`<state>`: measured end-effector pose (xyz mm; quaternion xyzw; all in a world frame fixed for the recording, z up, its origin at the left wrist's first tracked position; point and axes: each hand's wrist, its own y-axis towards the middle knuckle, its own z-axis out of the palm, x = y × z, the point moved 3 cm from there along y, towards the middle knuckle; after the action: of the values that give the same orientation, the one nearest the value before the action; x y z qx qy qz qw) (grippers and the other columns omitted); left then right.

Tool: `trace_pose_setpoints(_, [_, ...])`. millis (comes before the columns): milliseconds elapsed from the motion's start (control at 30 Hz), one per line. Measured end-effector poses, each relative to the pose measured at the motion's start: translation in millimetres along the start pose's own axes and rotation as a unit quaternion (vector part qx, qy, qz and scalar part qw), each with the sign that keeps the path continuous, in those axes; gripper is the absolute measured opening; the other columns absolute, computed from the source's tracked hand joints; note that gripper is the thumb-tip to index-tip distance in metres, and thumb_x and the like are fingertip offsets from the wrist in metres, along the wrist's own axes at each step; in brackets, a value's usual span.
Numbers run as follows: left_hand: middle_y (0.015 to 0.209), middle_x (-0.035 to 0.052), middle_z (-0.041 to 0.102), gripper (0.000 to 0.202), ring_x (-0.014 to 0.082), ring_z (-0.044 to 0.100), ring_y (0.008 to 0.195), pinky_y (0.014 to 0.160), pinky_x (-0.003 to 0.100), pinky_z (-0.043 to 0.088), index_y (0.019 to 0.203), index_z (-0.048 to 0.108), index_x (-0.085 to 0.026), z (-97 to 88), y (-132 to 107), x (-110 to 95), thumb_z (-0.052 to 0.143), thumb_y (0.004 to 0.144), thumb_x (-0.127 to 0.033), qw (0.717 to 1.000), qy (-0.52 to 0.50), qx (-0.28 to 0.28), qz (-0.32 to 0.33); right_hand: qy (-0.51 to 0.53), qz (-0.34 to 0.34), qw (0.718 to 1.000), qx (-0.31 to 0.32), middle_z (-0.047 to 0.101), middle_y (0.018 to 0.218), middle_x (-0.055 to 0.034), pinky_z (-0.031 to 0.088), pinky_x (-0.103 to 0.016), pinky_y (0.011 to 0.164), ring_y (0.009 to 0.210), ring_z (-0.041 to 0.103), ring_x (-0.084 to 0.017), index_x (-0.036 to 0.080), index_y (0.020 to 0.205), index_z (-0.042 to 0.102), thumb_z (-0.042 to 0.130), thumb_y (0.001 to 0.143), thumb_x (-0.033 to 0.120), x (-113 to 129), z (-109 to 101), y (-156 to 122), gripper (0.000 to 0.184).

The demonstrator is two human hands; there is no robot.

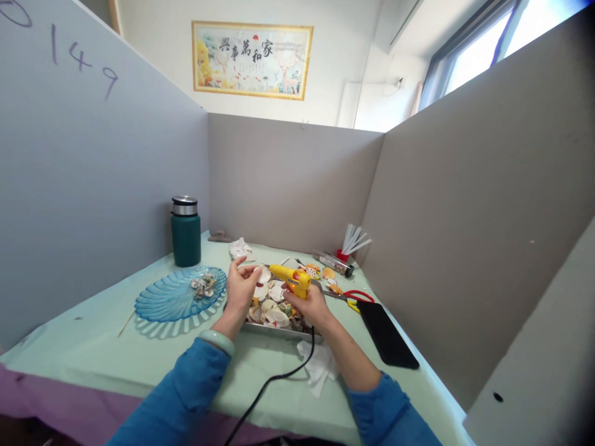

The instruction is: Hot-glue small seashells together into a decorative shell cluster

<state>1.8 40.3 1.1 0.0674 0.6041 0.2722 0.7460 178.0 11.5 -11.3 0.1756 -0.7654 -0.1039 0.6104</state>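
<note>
The right hand [315,306] has its fingers wrapped round the handle of the yellow gun [297,281], held above the tray [279,332] of shells [277,318] with its nozzle pointing left. The left hand [239,292] is raised just beside the nozzle tip, thumb and forefinger nearly together; whether a small piece sits between those 2 fingers I cannot tell. The step in hand looks like putting glue on a piece. The next move seems to call for a steady left hand, the nozzle lined up on a chosen spot, and fingers clear of what is probably a hot tip. The cord [279,376] runs down between the forearms and would need slack. On the surface, the blue dish [162,294] at the left bears a small cluster [203,286].
</note>
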Motion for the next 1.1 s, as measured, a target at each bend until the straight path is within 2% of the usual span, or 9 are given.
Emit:
trace_pose_setpoints(267, [0.08,0.0034,0.063,0.058,0.0138,0.06,0.065,0.052,0.025,0.053,0.116,0.044,-0.013,-5.3,3.3,2.3,0.069,0.066,-0.026,0.999,0.0,-0.034,-0.008,-0.001,-0.01,1.0,-0.004,0.048,0.051,0.005,0.035,-0.022,0.046,0.045,0.043,-0.01,0.013,0.093,0.064,0.064,0.073,0.038,-0.3,-0.7,1.3,0.032])
trace_pose_setpoints(400, [0.08,0.0031,0.062,0.057,0.0135,0.059,0.065,0.051,0.025,0.052,0.116,0.044,-0.013,-5.6,2.5,-0.9,0.068,0.066,-0.025,0.999,-0.013,-0.05,-0.009,-0.119,-0.026,0.99,-0.067,0.058,0.059,-0.0001,0.039,-0.025,0.05,0.05,0.051,-0.014,0.014,0.096,0.063,0.056,0.079,0.044,0.6,-17.0,5.3,0.036])
trace_pose_setpoints(467, [0.079,0.0026,0.062,0.056,0.0129,0.059,0.063,0.05,0.024,0.052,0.115,0.044,-0.013,-4.7,1.2,-3.0,0.067,0.066,-0.026,0.999,-0.01,-0.044,-0.001,-0.255,-0.056,0.96,-0.104,0.066,0.077,-0.0053,0.042,-0.027,0.06,0.068,0.06,-0.019,0.016,0.099,0.063,0.057,0.079,0.046,4.1,-26.0,5.7,0.036])
trace_pose_setpoints(567, [0.077,0.0017,0.062,0.055,0.0118,0.057,0.061,0.049,0.023,0.051,0.114,0.044,-0.014,-3.2,-0.3,-4.2,0.067,0.066,-0.027,1.0,-0.006,-0.03,0.004,-0.43,-0.016,0.898,-0.091,0.069,0.088,-0.0075,0.04,-0.029,0.066,0.079,0.063,-0.024,0.021,0.113,0.058,0.057,0.079,0.048,3.0,-31.9,4.7,0.043])
trace_pose_setpoints(667, [0.078,0.0015,0.062,0.057,0.0123,0.058,0.063,0.048,0.022,0.051,0.115,0.044,-0.014,-1.9,-0.6,-2.8,0.068,0.066,-0.029,1.0,-0.005,-0.015,0.006,-0.51,0.015,0.859,-0.049,0.069,0.097,-0.0088,0.039,-0.029,0.068,0.086,0.063,-0.025,0.022,0.117,0.055,0.057,0.08,0.045,-1.3,-31.0,3.4,0.044])
trace_pose_setpoints(767, [0.078,0.0013,0.061,0.059,0.0129,0.057,0.064,0.046,0.021,0.05,0.117,0.044,-0.014,1.1,-1.0,0.3,0.068,0.065,-0.029,1.0,0.006,0.02,-0.004,-0.533,0.004,0.846,-0.021,0.066,0.106,-0.0094,0.038,-0.03,0.074,0.096,0.06,-0.025,0.021,0.115,0.056,0.059,0.08,0.047,-4.0,-29.1,3.8,0.044])
trace_pose_setpoints(933, [0.077,0.0008,0.059,0.058,0.0128,0.056,0.064,0.045,0.02,0.049,0.12,0.043,-0.015,6.5,-4.9,0.5,0.065,0.068,-0.029,0.997,0.034,0.07,0.013,-0.515,-0.074,0.85,-0.085,0.065,0.101,-0.0108,0.036,-0.033,0.084,0.1,0.055,-0.025,0.018,0.101,0.063,0.055,0.086,0.044,7.5,-31.6,3.6,0.031])
trace_pose_setpoints(1033, [0.078,0.0006,0.059,0.06,0.013,0.057,0.065,0.045,0.019,0.049,0.123,0.042,-0.017,9.9,-9.0,-2.4,0.065,0.069,-0.029,0.995,0.028,0.098,0.018,-0.409,-0.159,0.892,-0.11,0.066,0.088,-0.0068,0.038,-0.029,0.078,0.086,0.057,-0.019,0.018,0.088,0.064,0.046,0.092,0.04,20.4,-26.6,-0.6,0.028])
trace_pose_setpoints(1100, [0.078,0.0003,0.059,0.062,0.013,0.057,0.067,0.046,0.019,0.049,0.126,0.041,-0.018,13.3,-12.4,-4.1,0.065,0.069,-0.029,0.991,0.011,0.136,0.016,-0.339,-0.187,0.92,-0.054,0.065,0.081,-0.0035,0.038,-0.025,0.068,0.074,0.056,-0.015,0.019,0.087,0.064,0.049,0.091,0.04,24.0,-17.0,-3.2,0.026])
